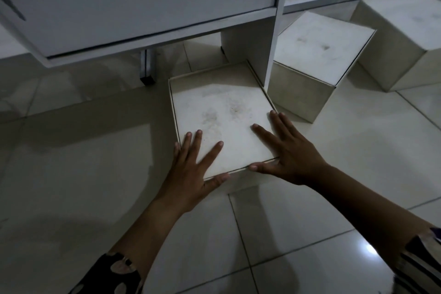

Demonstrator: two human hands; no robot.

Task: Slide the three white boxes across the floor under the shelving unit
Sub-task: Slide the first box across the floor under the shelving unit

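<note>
A white box (222,112) stands on the tiled floor with its far end under the shelving unit (152,5). My left hand (193,169) lies flat on its near left corner, fingers spread straight, thumb along the front edge. On the near right corner rests my right hand (288,153), also flat with straight fingers, thumb on the front edge. A second white box (317,55) sits to the right, partly under the unit. The third white box (403,38) stands further right behind it.
A white upright panel (274,38) of the unit stands between the first and second box. A metal leg (146,67) with a black foot stands left of the first box. Glossy floor tiles (298,234) spread around me.
</note>
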